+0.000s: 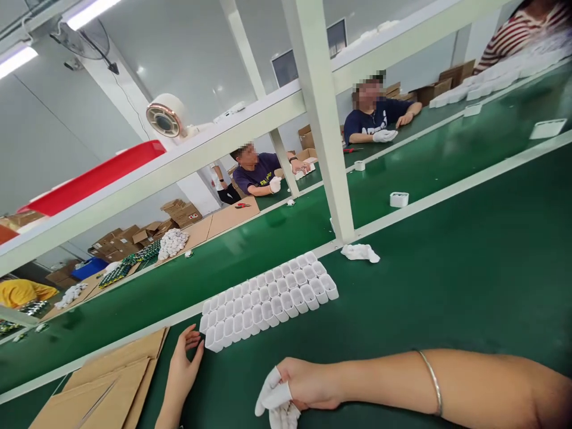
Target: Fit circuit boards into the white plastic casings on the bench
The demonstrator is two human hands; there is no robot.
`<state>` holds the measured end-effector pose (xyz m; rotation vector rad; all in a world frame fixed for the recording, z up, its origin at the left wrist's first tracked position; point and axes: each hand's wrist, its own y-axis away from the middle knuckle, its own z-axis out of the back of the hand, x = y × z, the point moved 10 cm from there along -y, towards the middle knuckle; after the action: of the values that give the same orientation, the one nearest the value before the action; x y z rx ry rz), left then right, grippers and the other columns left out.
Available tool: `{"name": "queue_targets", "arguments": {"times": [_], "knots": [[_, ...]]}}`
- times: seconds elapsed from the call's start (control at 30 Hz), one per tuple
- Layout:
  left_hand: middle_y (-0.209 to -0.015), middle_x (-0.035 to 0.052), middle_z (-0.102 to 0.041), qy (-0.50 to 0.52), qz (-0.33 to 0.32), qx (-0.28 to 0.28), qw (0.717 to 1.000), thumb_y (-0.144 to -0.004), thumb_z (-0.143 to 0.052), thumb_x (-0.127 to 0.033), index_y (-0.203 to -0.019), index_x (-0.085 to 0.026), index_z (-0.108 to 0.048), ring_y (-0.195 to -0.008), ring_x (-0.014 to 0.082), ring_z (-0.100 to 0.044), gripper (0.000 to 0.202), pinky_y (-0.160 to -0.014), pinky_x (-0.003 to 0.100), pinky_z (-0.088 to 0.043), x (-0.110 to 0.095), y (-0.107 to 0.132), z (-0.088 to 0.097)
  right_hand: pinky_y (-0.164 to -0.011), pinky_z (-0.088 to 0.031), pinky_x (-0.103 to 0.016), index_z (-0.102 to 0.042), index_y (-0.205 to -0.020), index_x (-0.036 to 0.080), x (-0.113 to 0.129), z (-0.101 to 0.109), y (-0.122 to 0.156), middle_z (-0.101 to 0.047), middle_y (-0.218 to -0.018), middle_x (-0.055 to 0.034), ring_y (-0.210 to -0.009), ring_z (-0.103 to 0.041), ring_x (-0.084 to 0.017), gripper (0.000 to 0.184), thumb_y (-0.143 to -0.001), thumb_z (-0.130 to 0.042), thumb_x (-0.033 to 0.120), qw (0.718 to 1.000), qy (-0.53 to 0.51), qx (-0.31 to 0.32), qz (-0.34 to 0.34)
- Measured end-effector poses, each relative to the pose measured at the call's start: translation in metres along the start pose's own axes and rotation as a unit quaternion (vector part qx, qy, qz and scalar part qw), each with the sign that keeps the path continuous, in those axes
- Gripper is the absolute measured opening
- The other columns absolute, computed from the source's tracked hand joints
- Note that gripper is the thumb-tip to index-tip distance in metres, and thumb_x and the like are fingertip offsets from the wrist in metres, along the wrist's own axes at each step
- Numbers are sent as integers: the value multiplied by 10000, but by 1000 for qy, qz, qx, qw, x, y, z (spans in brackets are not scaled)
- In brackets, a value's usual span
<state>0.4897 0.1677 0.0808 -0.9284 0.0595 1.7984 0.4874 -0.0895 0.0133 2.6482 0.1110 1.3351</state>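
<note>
My left hand (184, 364) is at the left end of a block of small white plastic cups (268, 314), fingers curved and apart, thumb stretched out, holding nothing. Whether its fingertips touch the end cup cannot be told. The cups stand upright, open side up, packed in three long rows on the green table. My right hand (290, 390) is in front of the block, low over the table, with white coverings on its fingers. Its thumb and forefinger are bent close together; crumpled white material shows beneath, and anything held there is hidden.
Flattened cardboard (107, 381) lies at left. A crumpled white glove (360, 253) lies by the pale post (324, 119). Beyond the rail runs a green conveyor (286, 223) with a white part (399, 199) on it. Several people sit at work across it.
</note>
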Motion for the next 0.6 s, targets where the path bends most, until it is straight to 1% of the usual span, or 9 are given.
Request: {"name": "queue_targets", "arguments": {"times": [0.13,0.27,0.33,0.43,0.53,0.6], "knots": [[-953,71,-620,-4,3,-9,1000,-705,-603,-643,-1132,-189,-492,-899,268,-662,633,-868,500,-551,-4,-2,1,-506,-510,-216,-732,-760,122,-2,1,-1,-601,-517,9,-506,-631,-131,442,-474,-868,429,1000,8,-5,4],[-963,71,-619,-9,5,-6,1000,-715,-607,-595,-1129,-187,-501,-894,265,-659,592,-863,492,-550,-1,-4,0,-407,-419,-122,-744,-762,134,3,5,2,-600,-521,30,-436,-554,-57,484,-399,-904,411,999,23,-30,22],[-975,79,-610,-12,3,-4,1000,-724,-594,-574,-1140,-178,-496,-900,262,-653,583,-866,488,-545,0,-5,-1,-372,-390,-108,-748,-781,133,2,5,2,-596,-518,32,-413,-527,-45,547,-361,-907,446,999,31,-25,18],[-1002,101,-599,-22,6,5,1000,-740,-558,-562,-1170,-161,-478,-920,265,-645,593,-869,485,-538,2,-4,-5,-362,-385,-104,-747,-793,128,-2,4,1,-606,-541,25,-409,-518,-41,592,-348,-899,488,999,43,-4,10],[-1052,124,-595,-29,16,22,999,-759,-529,-550,-1218,-157,-446,-946,274,-641,610,-872,491,-530,3,-4,-9,-388,-396,-92,-743,-836,145,3,1,5,-626,-594,24,-443,-540,-40,567,-384,-908,444,997,66,12,36],[-1083,139,-596,-25,20,30,999,-758,-527,-544,-1241,-158,-426,-968,288,-636,626,-874,503,-523,4,-3,-13,-422,-422,-100,-738,-899,152,15,-9,16,-638,-627,15,-480,-570,-52,525,-491,-882,449,993,101,28,64]]}}
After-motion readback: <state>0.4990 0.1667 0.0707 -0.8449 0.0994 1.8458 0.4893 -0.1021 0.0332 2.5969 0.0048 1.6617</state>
